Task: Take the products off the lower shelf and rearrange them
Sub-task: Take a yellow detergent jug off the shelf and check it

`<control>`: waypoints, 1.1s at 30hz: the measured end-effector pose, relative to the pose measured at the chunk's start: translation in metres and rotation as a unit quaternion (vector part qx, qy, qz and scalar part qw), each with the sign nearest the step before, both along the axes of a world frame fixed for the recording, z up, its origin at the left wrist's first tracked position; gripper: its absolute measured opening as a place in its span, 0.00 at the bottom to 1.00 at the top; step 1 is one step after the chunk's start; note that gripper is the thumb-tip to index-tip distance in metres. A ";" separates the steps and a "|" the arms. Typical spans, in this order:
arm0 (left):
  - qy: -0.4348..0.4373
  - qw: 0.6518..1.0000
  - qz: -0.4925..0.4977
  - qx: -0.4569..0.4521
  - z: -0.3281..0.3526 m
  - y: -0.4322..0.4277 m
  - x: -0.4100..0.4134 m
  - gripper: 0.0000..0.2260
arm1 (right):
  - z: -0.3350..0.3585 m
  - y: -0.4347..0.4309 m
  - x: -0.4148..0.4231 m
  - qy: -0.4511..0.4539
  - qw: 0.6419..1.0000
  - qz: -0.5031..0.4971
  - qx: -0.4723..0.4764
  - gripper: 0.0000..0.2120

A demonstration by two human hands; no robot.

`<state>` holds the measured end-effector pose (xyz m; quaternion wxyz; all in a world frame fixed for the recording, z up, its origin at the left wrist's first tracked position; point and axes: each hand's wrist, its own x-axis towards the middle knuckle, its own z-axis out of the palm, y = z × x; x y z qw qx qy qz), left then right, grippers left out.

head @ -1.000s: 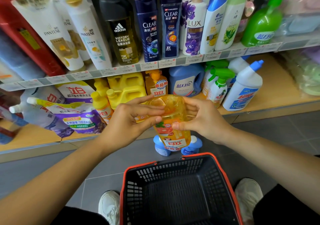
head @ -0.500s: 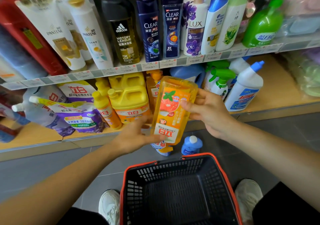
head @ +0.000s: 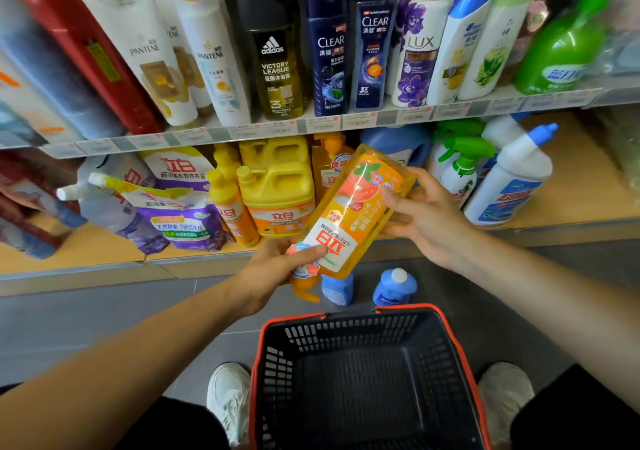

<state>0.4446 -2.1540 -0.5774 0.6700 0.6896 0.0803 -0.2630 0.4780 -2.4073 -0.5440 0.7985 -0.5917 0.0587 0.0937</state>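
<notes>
An orange dish-soap bottle (head: pixel 349 214) hangs upside down and tilted in front of the lower shelf (head: pixel 575 204), its pump end pointing down at the floor. My left hand (head: pixel 277 269) grips its neck end, thumb across the white label. My right hand (head: pixel 420 212) holds its base end with fingers curled round the edge. On the lower shelf behind stand yellow jugs (head: pixel 277 190), a small orange bottle (head: pixel 230 207), purple and white refill pouches (head: pixel 180 217), a blue jug (head: pixel 394 141), green-trigger sprays (head: pixel 457 165) and a white angled-neck bottle (head: pixel 509 183).
A black shopping basket with a red rim (head: pixel 367 380) sits on the grey floor between my two white shoes. Two blue bottles (head: pixel 394 287) stand on the floor just beyond it. The upper shelf (head: pixel 311 126) holds shampoo and body-wash bottles.
The orange bottle has been turned over from upright to upside down and tilted, rising toward the shelf. My left hand slid to its neck end, my right hand to its base.
</notes>
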 end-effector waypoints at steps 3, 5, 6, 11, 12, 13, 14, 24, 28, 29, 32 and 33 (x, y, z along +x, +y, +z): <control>0.028 0.999 0.016 -0.028 -0.003 0.004 -0.006 0.23 | -0.007 0.003 -0.001 0.019 0.999 -0.020 0.036 0.23; 0.053 0.996 0.024 -0.062 -0.003 0.008 -0.009 0.22 | -0.008 0.007 0.000 0.020 0.999 -0.013 0.045 0.19; 0.056 0.995 0.029 -0.080 -0.002 0.011 -0.009 0.21 | -0.008 0.009 0.002 0.021 0.999 -0.006 0.049 0.18; 0.001 0.992 0.115 -0.041 0.003 0.023 -0.009 0.31 | -0.014 0.014 0.015 0.015 0.999 0.035 -0.011 0.16; -0.019 0.991 0.132 -0.007 0.006 0.028 -0.008 0.35 | -0.017 0.015 0.016 0.019 0.998 0.046 -0.031 0.15; -0.045 0.989 0.139 0.031 0.009 0.033 -0.008 0.36 | -0.021 0.016 0.017 0.029 0.997 0.059 -0.049 0.16; -0.073 0.985 0.143 0.063 0.011 0.040 -0.008 0.37 | -0.027 0.018 0.016 0.040 0.994 0.072 -0.072 0.17; -0.267 0.873 0.030 0.407 0.007 0.089 -0.010 0.40 | -0.103 0.045 0.012 -0.034 0.818 0.265 -0.510 0.23; -0.271 0.825 -0.021 0.496 -0.010 0.093 -0.004 0.40 | -0.138 0.046 0.012 -0.080 0.717 0.384 -0.576 0.34; -0.265 0.820 -0.038 0.507 -0.017 0.092 -0.002 0.40 | -0.145 0.045 0.012 -0.078 0.687 0.412 -0.594 0.36; -0.244 0.797 -0.087 0.545 -0.039 0.087 0.005 0.37 | -0.159 0.042 0.013 -0.072 0.632 0.451 -0.626 0.36; -0.238 0.791 -0.102 0.555 -0.046 0.084 0.007 0.36 | -0.160 0.042 0.014 -0.077 0.636 0.442 -0.627 0.36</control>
